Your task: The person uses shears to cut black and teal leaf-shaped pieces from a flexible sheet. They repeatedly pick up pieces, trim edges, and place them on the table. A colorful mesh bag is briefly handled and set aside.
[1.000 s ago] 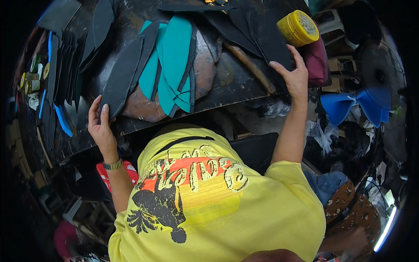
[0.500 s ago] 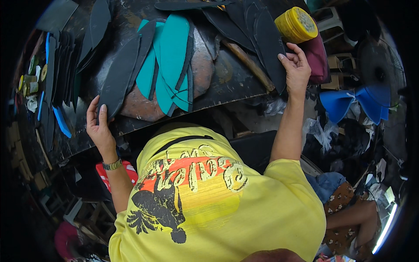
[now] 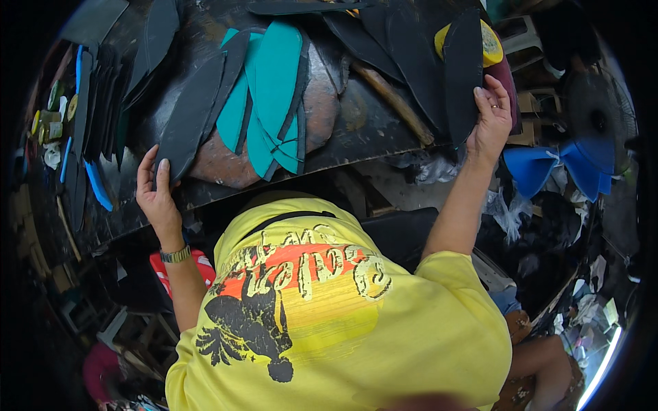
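Observation:
Two black sole-shaped pieces are in my hands. My left hand [image 3: 157, 195] pinches the near end of one black sole [image 3: 185, 109], which lies over other dark soles and next to teal soles [image 3: 279, 79]. My right hand [image 3: 489, 123] has fingers and thumb closed on the near end of another black sole [image 3: 462, 75]. That one is lifted off the pile and covers part of a yellow tub [image 3: 492, 44]. The teal soles rest on a brown stone slab [image 3: 319, 109] in the middle of the dark table.
More black soles [image 3: 411, 68] lie at the far right beside a wooden handle [image 3: 394, 104]. Upright dark pieces [image 3: 103, 109] stand at the left, near blue strips [image 3: 98, 186]. The table's front edge [image 3: 343, 157] runs before me. A fan [image 3: 600, 123] and blue sheet [image 3: 534, 168] are off to the right.
My right hand has moved right with a black sole, parting it from the pile and bringing it across the yellow tub. My left hand has barely moved.

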Motion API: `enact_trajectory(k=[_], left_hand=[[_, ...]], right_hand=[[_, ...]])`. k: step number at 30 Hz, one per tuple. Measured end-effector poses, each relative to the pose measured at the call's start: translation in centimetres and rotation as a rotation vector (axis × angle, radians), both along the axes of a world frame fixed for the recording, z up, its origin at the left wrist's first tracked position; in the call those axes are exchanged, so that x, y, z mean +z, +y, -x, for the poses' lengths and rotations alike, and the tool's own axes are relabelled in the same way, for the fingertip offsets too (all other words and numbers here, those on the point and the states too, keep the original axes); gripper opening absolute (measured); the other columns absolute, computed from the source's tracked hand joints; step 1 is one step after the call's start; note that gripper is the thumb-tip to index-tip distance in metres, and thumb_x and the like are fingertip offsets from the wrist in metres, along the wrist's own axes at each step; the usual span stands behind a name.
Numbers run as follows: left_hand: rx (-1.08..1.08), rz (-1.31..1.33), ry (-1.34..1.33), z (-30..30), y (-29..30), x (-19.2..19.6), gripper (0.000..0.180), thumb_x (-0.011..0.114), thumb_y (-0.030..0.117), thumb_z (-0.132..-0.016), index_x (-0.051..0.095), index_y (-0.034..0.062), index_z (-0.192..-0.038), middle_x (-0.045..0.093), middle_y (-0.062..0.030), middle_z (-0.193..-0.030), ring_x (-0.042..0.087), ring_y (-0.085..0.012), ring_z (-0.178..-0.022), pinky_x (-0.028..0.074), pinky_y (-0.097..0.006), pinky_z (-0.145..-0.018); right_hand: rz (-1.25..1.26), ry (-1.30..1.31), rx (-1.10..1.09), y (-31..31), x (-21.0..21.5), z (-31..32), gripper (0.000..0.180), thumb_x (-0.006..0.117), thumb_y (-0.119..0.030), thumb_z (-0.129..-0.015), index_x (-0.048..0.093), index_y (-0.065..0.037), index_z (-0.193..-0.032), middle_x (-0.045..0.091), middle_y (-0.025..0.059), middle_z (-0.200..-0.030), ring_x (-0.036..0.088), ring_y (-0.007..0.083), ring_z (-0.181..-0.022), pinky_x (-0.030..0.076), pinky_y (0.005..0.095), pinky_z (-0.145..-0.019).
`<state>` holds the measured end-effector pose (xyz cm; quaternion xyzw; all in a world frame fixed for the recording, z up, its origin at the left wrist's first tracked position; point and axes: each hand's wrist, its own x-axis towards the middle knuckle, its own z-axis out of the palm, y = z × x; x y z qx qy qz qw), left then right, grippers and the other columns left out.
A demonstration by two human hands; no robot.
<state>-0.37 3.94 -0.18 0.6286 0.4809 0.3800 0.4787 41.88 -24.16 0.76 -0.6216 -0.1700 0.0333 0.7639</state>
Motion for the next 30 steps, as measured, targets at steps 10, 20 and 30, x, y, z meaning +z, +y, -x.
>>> enact_trajectory(k=[10,20,30], left_hand=[[-0.063,0.034,-0.124,0.3,0.1,0.1,0.027,0.062,0.012,-0.095,0.062,0.0073,-0.122,0.061,0.0013,-0.098,0.057,-0.0043,-0.085,0.05,-0.018,-0.065],[-0.118,-0.079,-0.114,0.5,0.0,-0.2,0.03,0.067,0.011,-0.089,0.064,0.0064,-0.118,0.063,-0.0022,-0.103,0.058,-0.0087,-0.09,0.051,-0.023,-0.071],[-0.252,-0.336,0.322,1.5,-0.2,3.5,0.036,0.073,0.016,-0.084,0.064,0.0069,-0.117,0.056,-0.009,-0.1,0.059,-0.0189,-0.079,0.051,-0.03,-0.073]], right_hand=[[0.8,-0.417,0.172,2.1,-0.8,1.4,0.059,0.083,-0.018,-0.075,0.059,-0.008,-0.128,0.057,0.0071,-0.115,0.053,0.0171,-0.102,0.042,0.0289,-0.09],[0.794,-0.7,0.128,4.3,3.9,5.8,0.044,0.07,-0.012,-0.088,0.057,-0.005,-0.129,0.058,0.0091,-0.123,0.054,0.0196,-0.105,0.042,0.0324,-0.095],[0.499,-0.851,0.855,14.5,4.9,20.9,0.038,0.072,-0.001,-0.076,0.064,-0.004,-0.113,0.058,0.0159,-0.121,0.055,0.0349,-0.114,0.045,0.0419,-0.095]])
